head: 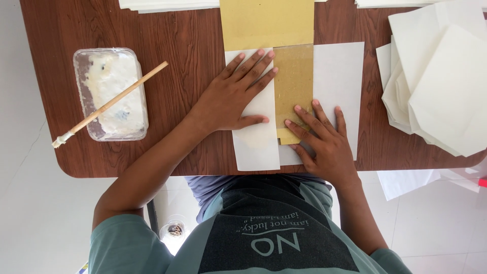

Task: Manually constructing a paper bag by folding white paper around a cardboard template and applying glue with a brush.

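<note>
counter: dark reddish-brown wood grain
folded paper: plain white
cardboard strip: mustard brown, plain
tub: clear plastic, white paste with grey specks
stick: pale tan, white-smeared tip
paper stack: off-white
shirt: muted green, black panel

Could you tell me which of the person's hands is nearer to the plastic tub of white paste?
Left. The left hand presses the white paper just right of the tub; the right hand lies farther right, beyond it.
</note>
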